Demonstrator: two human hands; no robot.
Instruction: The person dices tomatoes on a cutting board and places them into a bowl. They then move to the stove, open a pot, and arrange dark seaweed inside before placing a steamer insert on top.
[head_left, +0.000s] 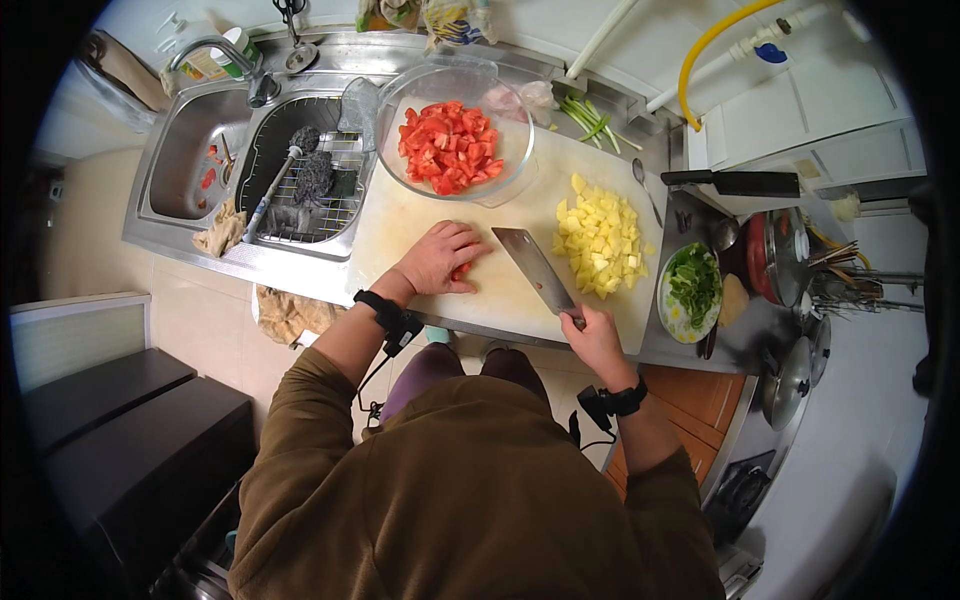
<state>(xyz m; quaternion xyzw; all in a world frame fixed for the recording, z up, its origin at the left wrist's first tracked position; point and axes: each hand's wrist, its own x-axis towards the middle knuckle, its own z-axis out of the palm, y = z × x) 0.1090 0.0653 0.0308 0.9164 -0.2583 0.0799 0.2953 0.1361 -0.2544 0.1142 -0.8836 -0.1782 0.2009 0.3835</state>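
My left hand rests on the large white cutting board, its fingers curled around a small piece of tomato that is mostly hidden under them. In my right hand is the handle of a cleaver, whose blade slants up and left over the board, apart from the tomato. A bit of red sticks to the blade. Beyond my left hand stands a clear glass bowl holding chopped tomatoes. To the right of the cleaver lies a heap of diced pale yellow potatoes.
On the left is a double sink with a wire rack and scouring pads. Right of the board are a spoon, a black-handled knife, a plate of chopped greens and a red pot. Scallions lie behind.
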